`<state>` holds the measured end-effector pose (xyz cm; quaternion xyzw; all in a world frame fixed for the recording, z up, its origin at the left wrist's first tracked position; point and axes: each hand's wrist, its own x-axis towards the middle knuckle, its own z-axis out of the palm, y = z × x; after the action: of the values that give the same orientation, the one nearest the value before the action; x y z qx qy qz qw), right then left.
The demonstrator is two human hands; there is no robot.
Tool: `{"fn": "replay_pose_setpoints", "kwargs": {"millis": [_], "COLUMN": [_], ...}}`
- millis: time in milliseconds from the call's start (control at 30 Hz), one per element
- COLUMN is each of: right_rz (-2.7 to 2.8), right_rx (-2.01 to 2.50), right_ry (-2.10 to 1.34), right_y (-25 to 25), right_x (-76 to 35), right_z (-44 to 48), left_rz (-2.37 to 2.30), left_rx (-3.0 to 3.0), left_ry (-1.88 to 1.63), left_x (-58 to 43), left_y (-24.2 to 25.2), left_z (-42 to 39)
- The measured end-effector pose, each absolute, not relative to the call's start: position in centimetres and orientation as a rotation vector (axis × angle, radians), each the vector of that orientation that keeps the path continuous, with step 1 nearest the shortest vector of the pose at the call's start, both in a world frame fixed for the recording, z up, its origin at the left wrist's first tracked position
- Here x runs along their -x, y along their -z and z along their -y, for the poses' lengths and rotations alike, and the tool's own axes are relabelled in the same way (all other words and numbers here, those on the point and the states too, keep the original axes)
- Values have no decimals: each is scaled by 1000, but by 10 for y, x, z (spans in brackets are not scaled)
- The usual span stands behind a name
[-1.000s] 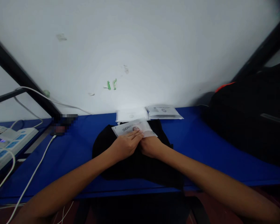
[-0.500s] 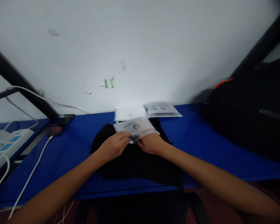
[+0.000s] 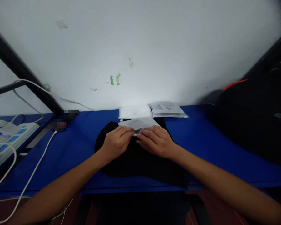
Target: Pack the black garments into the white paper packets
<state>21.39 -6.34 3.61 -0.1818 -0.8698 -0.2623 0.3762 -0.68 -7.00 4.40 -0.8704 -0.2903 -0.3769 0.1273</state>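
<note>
A black piece of clothing [image 3: 140, 162] lies bunched on the blue table [image 3: 196, 137] in front of me. On its far part rests a clear plastic packet [image 3: 139, 123] with a printed label. My left hand [image 3: 117, 142] and my right hand [image 3: 155, 140] meet at the packet's near edge. Both pinch that edge with curled fingers, thumbs underneath. The packet tilts up toward the wall.
Two more flat packets [image 3: 134, 112] [image 3: 168, 109] lie against the white wall. A large black bag [image 3: 255, 122] fills the right end of the table. A white power strip [image 3: 4, 140] and white cables [image 3: 35, 172] sit at the left. Black frame bars cross both upper corners.
The packet lay flat under my hands with its label showing; both hands have now taken its near edge and tipped it up. My right hand turned palm down.
</note>
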Motion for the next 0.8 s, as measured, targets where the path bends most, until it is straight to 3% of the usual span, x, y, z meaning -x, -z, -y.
{"fn": "replay_pose_setpoints", "kwargs": {"millis": [433,800], "right_rz": [2275,2306], "right_rx": [597,980], "right_ry": [864,681], "right_y": [-40,-47], "right_x": [-212,-275], "right_z": [59,19], "left_rz": [842,922], "left_rx": [2602,2591], "left_ry": [1153,1294], "left_x": [12,39], "left_y": [-45,-54], "left_z": [69,52]}}
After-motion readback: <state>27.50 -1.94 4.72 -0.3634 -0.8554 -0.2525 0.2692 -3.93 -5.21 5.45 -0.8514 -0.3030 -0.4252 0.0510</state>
